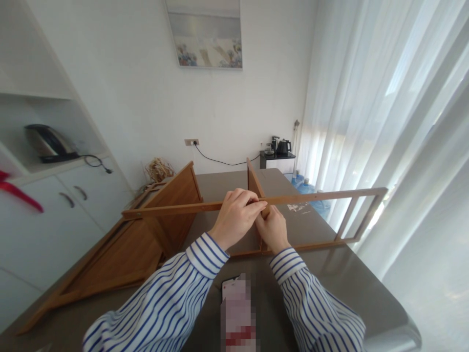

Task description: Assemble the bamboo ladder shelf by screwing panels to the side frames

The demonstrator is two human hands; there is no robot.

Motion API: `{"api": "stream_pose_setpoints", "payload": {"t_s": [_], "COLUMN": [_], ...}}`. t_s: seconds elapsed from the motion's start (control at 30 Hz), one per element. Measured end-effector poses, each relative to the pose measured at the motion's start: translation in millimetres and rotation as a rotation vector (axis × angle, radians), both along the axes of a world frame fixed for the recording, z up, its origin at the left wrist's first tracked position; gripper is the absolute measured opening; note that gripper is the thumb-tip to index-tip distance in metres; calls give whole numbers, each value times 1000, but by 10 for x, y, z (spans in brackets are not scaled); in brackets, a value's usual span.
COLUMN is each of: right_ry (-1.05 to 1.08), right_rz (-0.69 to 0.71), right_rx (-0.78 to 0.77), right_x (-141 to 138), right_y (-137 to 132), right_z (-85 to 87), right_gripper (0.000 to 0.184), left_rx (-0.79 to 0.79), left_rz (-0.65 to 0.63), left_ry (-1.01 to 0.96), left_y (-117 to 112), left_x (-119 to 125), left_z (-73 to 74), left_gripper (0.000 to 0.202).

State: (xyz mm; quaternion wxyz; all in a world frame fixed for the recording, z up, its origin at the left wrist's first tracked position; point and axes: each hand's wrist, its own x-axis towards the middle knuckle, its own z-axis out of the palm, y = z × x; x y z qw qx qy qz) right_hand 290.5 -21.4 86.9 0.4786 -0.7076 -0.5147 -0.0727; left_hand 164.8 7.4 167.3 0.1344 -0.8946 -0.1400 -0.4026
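A brown wooden frame [330,196] lies on its side on the table, with a long rail across the top. Against that rail, at the middle joint, my left hand [236,215] is closed in a pinch; what its fingertips hold is hidden. Just below and to the right, my right hand [273,229] is closed around the edge of the upright shelf board [255,181] under the rail. Both hands nearly touch. To the left, a wider wooden panel [179,195] joins the same rail.
The grey-brown table [311,274] carries a phone [230,282], partly blurred, near me, and small white scraps [297,207] beyond the rail. More wooden framing [110,264] spreads left. White curtains [366,98] hang at right, beside blue water bottles [306,187]. A kettle [51,142] sits in the left cabinet.
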Motion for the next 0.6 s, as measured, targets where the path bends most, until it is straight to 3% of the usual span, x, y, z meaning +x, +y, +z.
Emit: {"api": "stream_pose_setpoints", "payload": {"t_s": [0.17, 0.37, 0.6], "right_ry": [-36, -40, -42], "right_rz": [-36, -21, -36], "right_rx": [0, -15, -28], "right_x": [-4, 15, 3], "right_y": [8, -6, 5], "right_z": [-12, -14, -5], "right_gripper": [22, 19, 23], "left_rx": [-137, -312, -460], "left_rz": [-13, -139, -173], "left_ry": [91, 468, 515], "left_y": [89, 367, 512], "left_x": [-17, -1, 47], "left_z": [163, 320, 434], "left_gripper": [30, 56, 50]}}
